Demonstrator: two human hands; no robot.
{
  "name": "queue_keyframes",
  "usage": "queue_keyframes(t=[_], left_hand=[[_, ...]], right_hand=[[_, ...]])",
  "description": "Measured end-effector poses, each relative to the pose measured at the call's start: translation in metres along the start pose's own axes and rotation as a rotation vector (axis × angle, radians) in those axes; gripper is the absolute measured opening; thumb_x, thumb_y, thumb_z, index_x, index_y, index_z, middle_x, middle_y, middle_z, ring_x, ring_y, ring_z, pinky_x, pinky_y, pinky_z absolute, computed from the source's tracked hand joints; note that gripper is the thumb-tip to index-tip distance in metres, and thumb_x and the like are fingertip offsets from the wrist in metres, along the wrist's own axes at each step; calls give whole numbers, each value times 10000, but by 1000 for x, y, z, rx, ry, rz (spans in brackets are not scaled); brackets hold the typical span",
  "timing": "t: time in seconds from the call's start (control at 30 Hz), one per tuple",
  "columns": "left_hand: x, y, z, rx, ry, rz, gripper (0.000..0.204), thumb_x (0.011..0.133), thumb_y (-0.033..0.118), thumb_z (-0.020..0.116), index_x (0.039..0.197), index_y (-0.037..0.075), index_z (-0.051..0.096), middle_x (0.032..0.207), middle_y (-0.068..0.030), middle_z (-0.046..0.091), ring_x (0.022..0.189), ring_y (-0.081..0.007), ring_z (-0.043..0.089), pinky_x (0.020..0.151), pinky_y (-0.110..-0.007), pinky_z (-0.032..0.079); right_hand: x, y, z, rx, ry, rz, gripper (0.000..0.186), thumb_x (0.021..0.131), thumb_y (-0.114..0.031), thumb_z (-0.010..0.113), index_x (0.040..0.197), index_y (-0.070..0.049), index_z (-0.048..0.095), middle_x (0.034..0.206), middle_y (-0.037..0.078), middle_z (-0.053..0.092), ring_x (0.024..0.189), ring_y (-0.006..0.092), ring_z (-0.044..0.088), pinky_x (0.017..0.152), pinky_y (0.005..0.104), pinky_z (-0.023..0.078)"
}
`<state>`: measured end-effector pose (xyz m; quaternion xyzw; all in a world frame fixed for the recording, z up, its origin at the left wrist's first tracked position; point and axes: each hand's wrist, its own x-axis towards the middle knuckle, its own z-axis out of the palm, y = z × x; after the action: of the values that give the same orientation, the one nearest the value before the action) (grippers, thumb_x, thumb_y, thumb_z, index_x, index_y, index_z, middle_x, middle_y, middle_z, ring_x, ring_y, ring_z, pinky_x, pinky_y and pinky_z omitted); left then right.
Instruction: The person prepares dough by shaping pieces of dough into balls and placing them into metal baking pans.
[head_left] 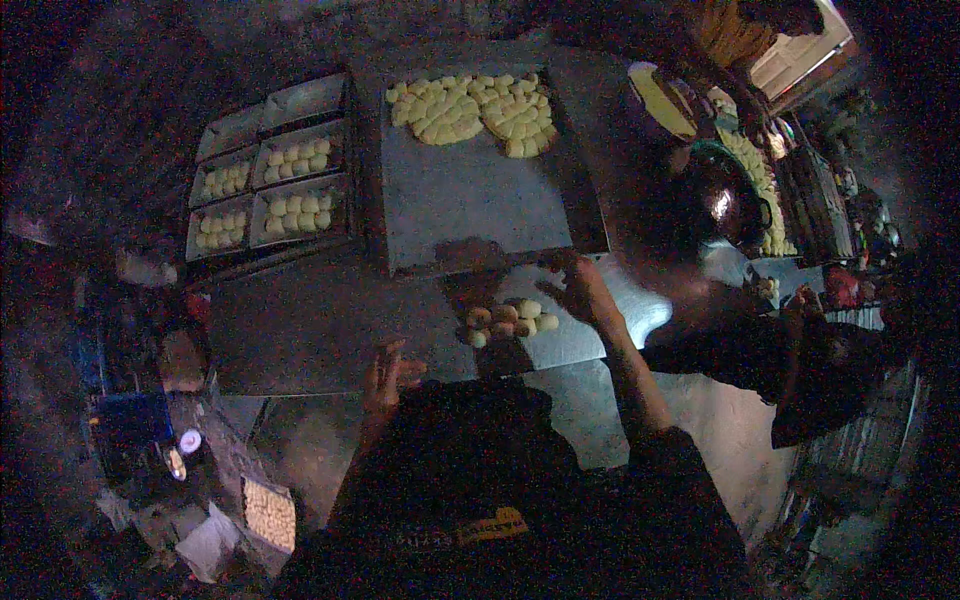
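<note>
A loose group of small pale dough balls [515,318] lies on the metal table [290,330] in front of me. My right hand [580,290] is just right of and beyond these balls, close to the near edge of a large flat tray [470,200]. Its fingers are spread, and I see nothing in them. Left of the balls, near the table's front edge, my left hand [392,373] is raised with its fingers apart and nothing visible in it. At the tray's far end sit many packed dough pieces [445,112].
To the left stands a set of compartmented baking tins [270,165], several holding rows of dough balls. A dark round pot [725,200] and a bowl of yellowish stuff [660,100] are at the right. Another person's hand [803,300] works further right. A dough-filled tray [268,512] sits lower left.
</note>
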<state>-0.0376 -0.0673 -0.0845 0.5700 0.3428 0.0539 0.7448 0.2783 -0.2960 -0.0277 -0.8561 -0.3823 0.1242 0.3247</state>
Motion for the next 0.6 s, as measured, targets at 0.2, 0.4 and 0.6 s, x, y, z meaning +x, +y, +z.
queue_keyframes(t=[0.2,0.4,0.6], left_hand=[[-5,-18,-43,17,291,284,442,1024,351,512,1376,85,534,1176,-121,661,973,-233,674,789,-369,550],[-6,0,-74,-79,268,246,420,1014,293,527,1373,76,529,1219,-121,628,1031,-233,640,843,-366,524],[-36,-6,-117,-76,427,173,404,1004,236,543,1370,67,524,1262,-122,595,1089,-234,607,897,-364,499]], right_hand=[[209,43,51,-331,67,136,341,824,-208,737,1107,-32,665,1060,208,678,820,389,685,700,458,552],[316,234,81,-1172,425,-98,557,925,-290,588,1414,-38,496,1343,215,542,1291,398,448,1030,485,423],[306,161,100,-404,326,66,373,898,-295,627,1173,-50,570,1176,164,612,1124,345,543,899,470,454]])
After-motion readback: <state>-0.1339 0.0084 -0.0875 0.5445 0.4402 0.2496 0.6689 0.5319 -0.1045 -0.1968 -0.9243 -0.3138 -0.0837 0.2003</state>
